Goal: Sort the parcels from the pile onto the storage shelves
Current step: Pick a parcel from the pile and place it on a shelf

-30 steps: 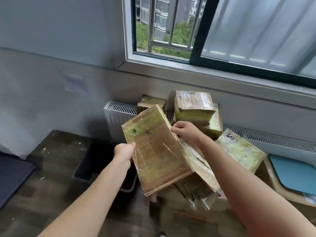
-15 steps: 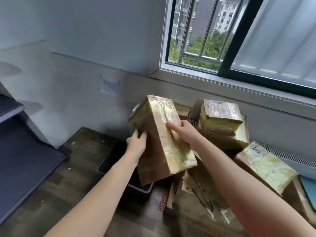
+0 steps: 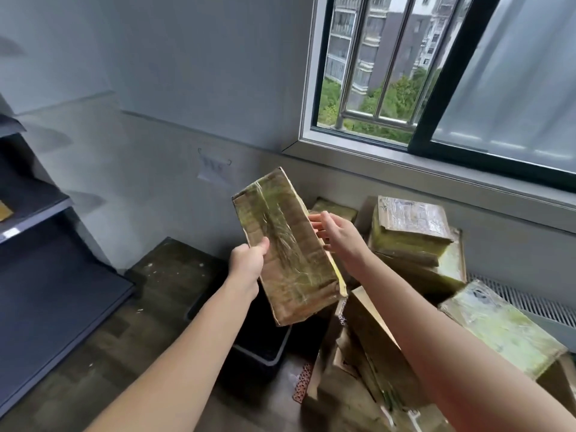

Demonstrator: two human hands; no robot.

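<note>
A long brown cardboard parcel [image 3: 286, 247] wrapped in clear tape is held up in the air, tilted, in front of the wall. My left hand [image 3: 247, 263] grips its left edge, thumb on the front face. My right hand [image 3: 338, 240] is at the parcel's right edge with fingers straight, just touching or barely off it. The pile of parcels [image 3: 411, 241] lies to the right under the window. The dark storage shelves [image 3: 46, 275] stand at the far left.
A black bin [image 3: 265, 347] sits on the floor below the held parcel. A radiator [image 3: 530, 304] runs along the wall under the window sill [image 3: 436, 173]. More taped parcels [image 3: 501, 328] and torn cardboard [image 3: 371, 347] lie at the lower right.
The parcel has been lifted off the pile and turned toward the left. My right hand has loosened from its edge. The view has swung left, bringing the shelves in.
</note>
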